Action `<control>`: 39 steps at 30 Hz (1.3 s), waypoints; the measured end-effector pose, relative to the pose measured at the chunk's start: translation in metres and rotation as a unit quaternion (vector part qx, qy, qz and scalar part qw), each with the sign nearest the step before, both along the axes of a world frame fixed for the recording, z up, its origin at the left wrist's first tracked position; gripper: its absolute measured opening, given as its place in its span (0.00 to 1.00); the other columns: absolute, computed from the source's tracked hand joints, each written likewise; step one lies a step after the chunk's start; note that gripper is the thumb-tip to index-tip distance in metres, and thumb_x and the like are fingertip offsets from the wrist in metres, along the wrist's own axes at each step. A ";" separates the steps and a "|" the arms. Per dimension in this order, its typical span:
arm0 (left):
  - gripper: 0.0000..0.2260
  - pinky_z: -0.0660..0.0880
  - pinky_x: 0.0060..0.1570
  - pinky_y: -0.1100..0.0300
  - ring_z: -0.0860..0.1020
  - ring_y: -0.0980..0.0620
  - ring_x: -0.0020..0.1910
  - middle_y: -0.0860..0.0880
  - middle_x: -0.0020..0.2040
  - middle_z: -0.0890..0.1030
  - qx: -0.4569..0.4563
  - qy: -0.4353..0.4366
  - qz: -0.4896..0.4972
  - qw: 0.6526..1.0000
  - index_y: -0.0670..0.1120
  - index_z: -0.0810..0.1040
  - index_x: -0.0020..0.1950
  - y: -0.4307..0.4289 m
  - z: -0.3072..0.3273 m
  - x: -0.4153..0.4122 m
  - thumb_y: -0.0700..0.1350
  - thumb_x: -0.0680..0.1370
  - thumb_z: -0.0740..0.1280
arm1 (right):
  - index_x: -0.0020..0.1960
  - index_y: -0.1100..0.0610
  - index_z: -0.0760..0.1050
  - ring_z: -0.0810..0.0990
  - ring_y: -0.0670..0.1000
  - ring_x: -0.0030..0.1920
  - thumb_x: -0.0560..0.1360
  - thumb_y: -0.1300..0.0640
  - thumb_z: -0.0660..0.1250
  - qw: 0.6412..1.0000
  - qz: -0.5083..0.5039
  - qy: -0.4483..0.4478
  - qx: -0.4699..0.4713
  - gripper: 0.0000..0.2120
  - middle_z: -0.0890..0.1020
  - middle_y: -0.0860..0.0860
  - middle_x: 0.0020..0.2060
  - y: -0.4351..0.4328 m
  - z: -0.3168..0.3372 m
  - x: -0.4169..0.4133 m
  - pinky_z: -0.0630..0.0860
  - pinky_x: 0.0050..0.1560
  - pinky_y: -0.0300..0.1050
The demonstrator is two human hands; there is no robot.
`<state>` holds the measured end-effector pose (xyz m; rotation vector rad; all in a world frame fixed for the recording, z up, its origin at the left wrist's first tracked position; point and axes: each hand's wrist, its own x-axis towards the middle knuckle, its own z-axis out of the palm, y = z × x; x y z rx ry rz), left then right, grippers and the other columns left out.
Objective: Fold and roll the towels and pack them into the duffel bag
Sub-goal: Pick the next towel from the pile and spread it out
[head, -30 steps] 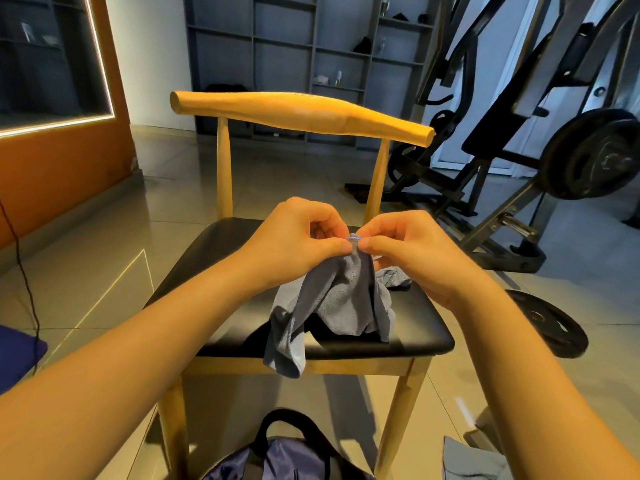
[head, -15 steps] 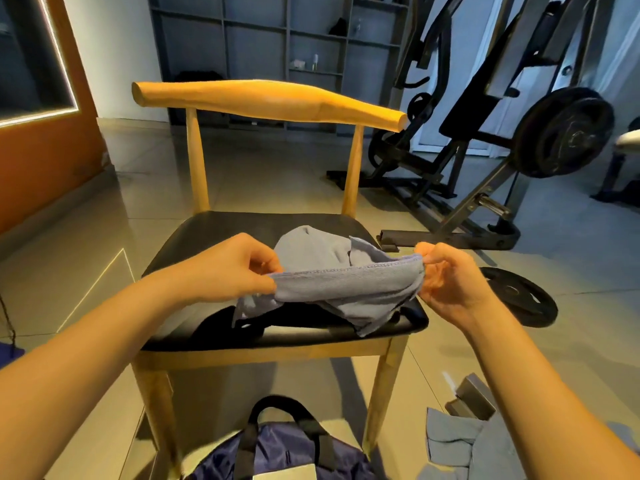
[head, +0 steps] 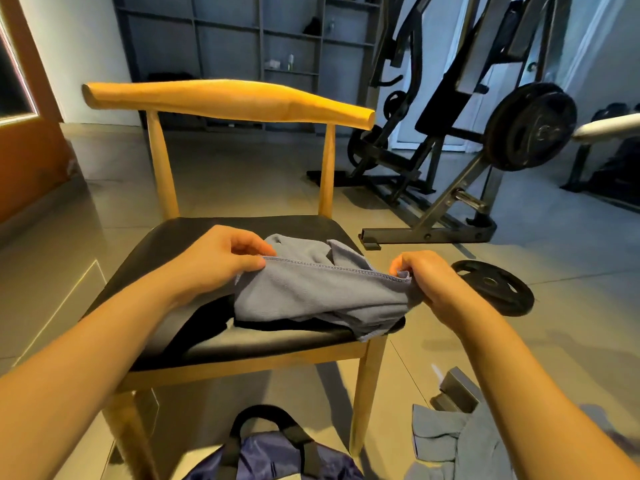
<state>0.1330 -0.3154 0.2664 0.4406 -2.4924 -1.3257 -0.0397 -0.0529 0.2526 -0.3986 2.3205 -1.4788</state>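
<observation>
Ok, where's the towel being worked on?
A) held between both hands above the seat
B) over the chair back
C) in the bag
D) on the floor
A: the left hand and right hand each pinch an end of the stitched edge of the towel, over the seat.

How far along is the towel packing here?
Done: nothing visibly rolled or packed; the duffel bag sits on the floor, contents unseen. In hand: left hand and right hand pinch the stitched edge of a grey towel, stretched over the chair seat, the rest bunched. Remaining: folding, rolling, packing it, plus the other grey towels on the floor.
</observation>
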 end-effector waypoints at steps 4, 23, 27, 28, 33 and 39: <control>0.08 0.75 0.43 0.66 0.83 0.62 0.39 0.52 0.42 0.87 0.043 0.024 0.025 0.998 0.49 0.86 0.51 0.000 -0.006 -0.004 0.37 0.78 0.72 | 0.44 0.68 0.79 0.72 0.51 0.38 0.81 0.50 0.64 0.991 -0.024 0.127 0.020 0.20 0.78 0.54 0.36 -0.019 0.009 -0.011 0.68 0.39 0.47; 0.05 0.73 0.37 0.63 0.77 0.58 0.31 0.49 0.33 0.83 -0.020 -0.031 0.019 0.999 0.44 0.86 0.41 -0.025 -0.023 -0.015 0.45 0.73 0.79 | 0.41 0.60 0.79 0.78 0.55 0.36 0.76 0.56 0.69 0.899 0.118 0.339 0.251 0.08 0.79 0.52 0.32 -0.132 -0.010 -0.049 0.73 0.33 0.45; 0.13 0.67 0.35 0.59 0.71 0.53 0.31 0.44 0.32 0.79 -0.014 -0.072 0.028 0.997 0.42 0.84 0.36 -0.034 -0.014 -0.004 0.51 0.70 0.80 | 0.42 0.61 0.79 0.77 0.48 0.37 0.79 0.56 0.70 0.969 0.196 0.151 -0.001 0.10 0.80 0.56 0.37 -0.114 0.018 -0.038 0.73 0.38 0.37; 0.12 0.69 0.36 0.57 0.72 0.51 0.32 0.42 0.33 0.81 -0.015 -0.053 0.026 0.998 0.43 0.85 0.37 -0.036 -0.011 -0.001 0.51 0.71 0.80 | 0.42 0.59 0.78 0.77 0.49 0.38 0.80 0.56 0.70 0.966 0.228 0.111 -0.043 0.10 0.80 0.58 0.39 -0.109 0.025 -0.032 0.73 0.39 0.38; 0.02 0.77 0.45 0.66 0.81 0.58 0.39 0.51 0.40 0.86 -0.060 0.052 -0.016 0.997 0.46 0.87 0.47 -0.033 0.005 0.008 0.40 0.76 0.75 | 0.45 0.60 0.78 0.78 0.51 0.37 0.81 0.61 0.66 0.938 0.320 0.038 -0.128 0.07 0.79 0.56 0.38 -0.096 0.042 -0.011 0.76 0.40 0.41; 0.07 0.78 0.48 0.67 0.82 0.57 0.43 0.55 0.42 0.85 -0.103 0.153 -0.026 0.983 0.43 0.86 0.51 -0.018 0.017 0.016 0.34 0.78 0.71 | 0.53 0.61 0.83 0.84 0.52 0.43 0.81 0.64 0.64 0.923 0.359 0.000 -0.135 0.09 0.85 0.58 0.44 -0.090 0.040 0.004 0.81 0.45 0.42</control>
